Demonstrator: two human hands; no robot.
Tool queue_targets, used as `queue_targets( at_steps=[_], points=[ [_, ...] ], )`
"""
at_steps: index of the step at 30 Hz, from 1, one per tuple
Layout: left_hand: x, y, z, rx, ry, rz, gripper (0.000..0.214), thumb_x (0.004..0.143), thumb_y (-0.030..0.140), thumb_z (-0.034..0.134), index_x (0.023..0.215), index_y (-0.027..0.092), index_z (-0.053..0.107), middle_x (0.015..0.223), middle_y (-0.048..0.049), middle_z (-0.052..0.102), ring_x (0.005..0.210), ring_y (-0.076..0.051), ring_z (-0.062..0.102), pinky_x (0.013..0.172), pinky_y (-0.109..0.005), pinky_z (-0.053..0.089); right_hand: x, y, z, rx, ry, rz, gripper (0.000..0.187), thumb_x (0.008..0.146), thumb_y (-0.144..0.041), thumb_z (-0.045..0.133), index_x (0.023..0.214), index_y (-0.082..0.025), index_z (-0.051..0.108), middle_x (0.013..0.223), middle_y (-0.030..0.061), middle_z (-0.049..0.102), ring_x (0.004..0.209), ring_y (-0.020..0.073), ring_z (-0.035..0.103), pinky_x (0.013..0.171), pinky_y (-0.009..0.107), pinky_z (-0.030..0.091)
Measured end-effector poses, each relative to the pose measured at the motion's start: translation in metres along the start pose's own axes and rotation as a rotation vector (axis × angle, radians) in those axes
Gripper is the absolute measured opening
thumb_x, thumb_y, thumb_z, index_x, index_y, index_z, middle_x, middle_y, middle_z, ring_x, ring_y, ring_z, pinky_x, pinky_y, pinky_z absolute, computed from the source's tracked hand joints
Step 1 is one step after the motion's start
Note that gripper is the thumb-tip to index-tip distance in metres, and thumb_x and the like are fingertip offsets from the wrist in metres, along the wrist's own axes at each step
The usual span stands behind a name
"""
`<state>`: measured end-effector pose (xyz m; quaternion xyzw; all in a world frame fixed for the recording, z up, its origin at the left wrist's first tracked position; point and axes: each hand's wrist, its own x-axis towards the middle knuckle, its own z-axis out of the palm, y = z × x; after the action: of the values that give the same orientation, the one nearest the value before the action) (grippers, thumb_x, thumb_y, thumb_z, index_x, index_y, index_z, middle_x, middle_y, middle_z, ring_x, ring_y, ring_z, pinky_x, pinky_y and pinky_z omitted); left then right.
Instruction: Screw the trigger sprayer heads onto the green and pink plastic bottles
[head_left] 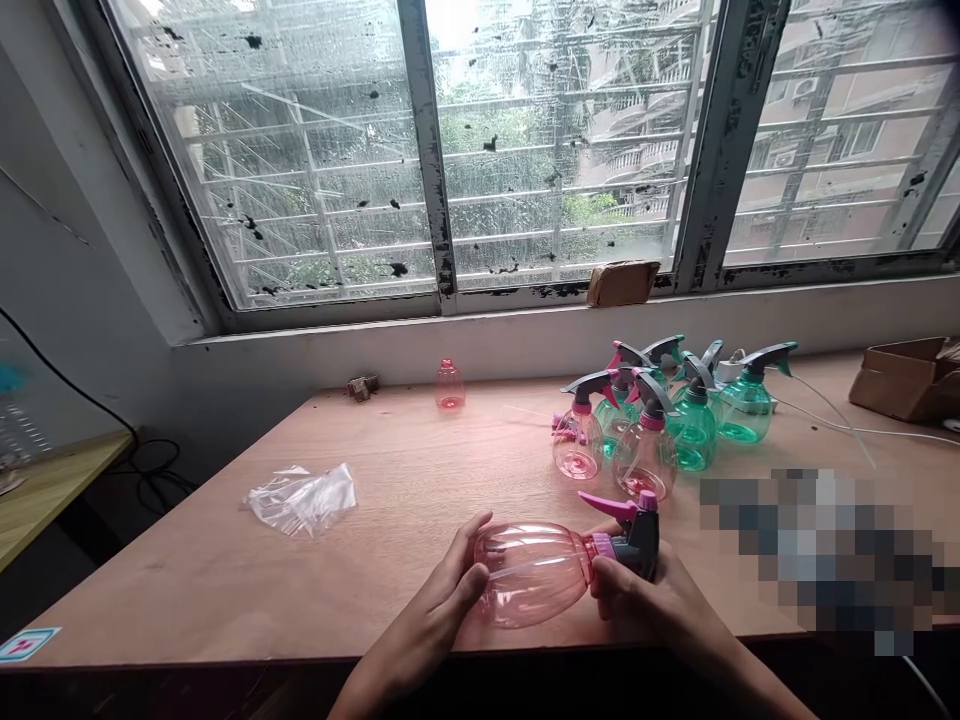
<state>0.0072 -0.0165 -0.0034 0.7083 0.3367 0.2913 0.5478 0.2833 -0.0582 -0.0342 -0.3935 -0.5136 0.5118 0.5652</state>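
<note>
Near the front edge of the worktop (405, 450), the left hand (439, 595) cups the base of one sideways pink spray bottle (532, 575); the right hand (656, 600) grips its collar, some fingers hidden. Blurred squares mask the area rightward. Beyond: one crumpled plastic bag (304, 500), two upright clear-pink sprayers (578, 440), at least three overlapping green sprayers (694, 430), then one lone bottle (450, 385) and a cut-off cardboard box (904, 380).

wkshop-like rm | wd tbl (405, 460) | many spray btls (686, 435) | barred win (555, 160)
</note>
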Motion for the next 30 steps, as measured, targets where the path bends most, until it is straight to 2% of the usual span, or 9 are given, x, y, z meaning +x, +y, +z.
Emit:
queue_targets(
  at_steps=[3, 7, 11, 15, 18, 21, 23, 26, 30],
  points=[
    [0.0016, -0.0007, -0.0006, 0.017, 0.019, -0.009, 0.065, 0.096, 0.057, 0.056, 0.150, 0.025, 0.040, 0.162, -0.0102, 0.040, 0.152, -0.034, 0.029, 0.128, -0.055, 0.014, -0.0006, -0.0003, 0.0002, -0.002, -0.001, 0.005, 0.036, 0.083, -0.050, 0.076, 0.093, -0.017, 0.064, 0.065, 0.0011, 0.069, 0.050, 0.0177, 0.063, 0.051, 0.030, 0.050],
    [0.0018, -0.0038, 0.0011, -0.106, -0.019, 0.009, 0.064, 0.091, 0.050, 0.068, 0.147, 0.028, 0.044, 0.156, -0.0093, 0.048, 0.145, -0.034, 0.042, 0.123, -0.053, 0.029, 0.0005, -0.0010, 0.0009, -0.025, 0.008, 0.023, 0.038, 0.081, -0.053, 0.076, 0.080, -0.017, 0.065, 0.063, 0.0021, 0.069, 0.050, 0.0177, 0.062, 0.050, 0.030, 0.049],
    [-0.0005, -0.0024, 0.0048, -0.180, -0.043, 0.041, 0.068, 0.086, 0.039, 0.078, 0.144, 0.033, 0.044, 0.158, -0.0077, 0.043, 0.143, -0.033, 0.045, 0.119, -0.050, 0.037, 0.0026, -0.0025, 0.0020, -0.040, 0.006, 0.035, 0.043, 0.083, -0.056, 0.074, 0.068, -0.016, 0.063, 0.059, 0.0023, 0.067, 0.046, 0.0153, 0.060, 0.047, 0.028, 0.049],
    [-0.0029, -0.0008, 0.0048, -0.101, -0.018, 0.077, 0.080, 0.082, 0.035, 0.083, 0.148, 0.039, 0.038, 0.163, -0.0049, 0.034, 0.149, -0.031, 0.037, 0.124, -0.048, 0.029, 0.0021, -0.0038, 0.0022, -0.010, 0.025, 0.013, 0.037, 0.082, -0.052, 0.076, 0.077, -0.017, 0.065, 0.061, 0.0017, 0.069, 0.048, 0.0160, 0.061, 0.048, 0.028, 0.049],
    [-0.0026, -0.0016, 0.0019, -0.119, -0.039, 0.059, 0.091, 0.080, 0.055, 0.078, 0.154, 0.035, 0.029, 0.166, -0.0092, 0.029, 0.151, -0.034, 0.031, 0.124, -0.052, 0.028, 0.0001, -0.0041, 0.0010, -0.028, 0.039, -0.008, 0.035, 0.081, -0.052, 0.077, 0.082, -0.018, 0.066, 0.062, 0.0016, 0.070, 0.051, 0.0174, 0.062, 0.052, 0.029, 0.050],
    [0.0001, -0.0011, 0.0001, -0.116, 0.009, 0.027, 0.087, 0.087, 0.069, 0.059, 0.156, 0.027, 0.029, 0.164, -0.0137, 0.034, 0.151, -0.037, 0.031, 0.124, -0.055, 0.025, -0.0016, -0.0046, -0.0004, -0.088, 0.027, -0.047, 0.038, 0.082, -0.055, 0.075, 0.086, -0.018, 0.067, 0.062, 0.0031, 0.072, 0.052, 0.0188, 0.061, 0.053, 0.031, 0.049],
    [0.0023, -0.0001, 0.0002, -0.092, 0.029, 0.026, 0.077, 0.091, 0.068, 0.053, 0.153, 0.025, 0.037, 0.159, -0.0129, 0.044, 0.149, -0.038, 0.034, 0.123, -0.055, 0.025, -0.0020, -0.0050, -0.0007, -0.109, 0.022, -0.052, 0.042, 0.081, -0.059, 0.074, 0.089, -0.017, 0.068, 0.063, 0.0039, 0.073, 0.051, 0.0188, 0.059, 0.052, 0.031, 0.048],
    [0.0037, -0.0003, 0.0014, -0.073, -0.015, 0.073, 0.066, 0.094, 0.063, 0.053, 0.147, 0.024, 0.049, 0.148, -0.0112, 0.057, 0.143, -0.038, 0.044, 0.121, -0.054, 0.030, -0.0012, -0.0042, -0.0010, -0.095, 0.028, -0.039, 0.042, 0.079, -0.058, 0.077, 0.087, -0.018, 0.065, 0.064, 0.0036, 0.073, 0.049, 0.0178, 0.059, 0.052, 0.030, 0.046],
    [0.0006, -0.0040, 0.0033, -0.129, -0.020, 0.055, 0.071, 0.089, 0.053, 0.069, 0.150, 0.028, 0.043, 0.150, -0.0100, 0.053, 0.138, -0.037, 0.049, 0.118, -0.052, 0.037, 0.0017, 0.0012, -0.0030, -0.036, 0.041, -0.016, 0.039, 0.081, -0.056, 0.076, 0.085, -0.019, 0.062, 0.060, 0.0022, 0.072, 0.049, 0.0179, 0.061, 0.049, 0.028, 0.045]
  ],
)
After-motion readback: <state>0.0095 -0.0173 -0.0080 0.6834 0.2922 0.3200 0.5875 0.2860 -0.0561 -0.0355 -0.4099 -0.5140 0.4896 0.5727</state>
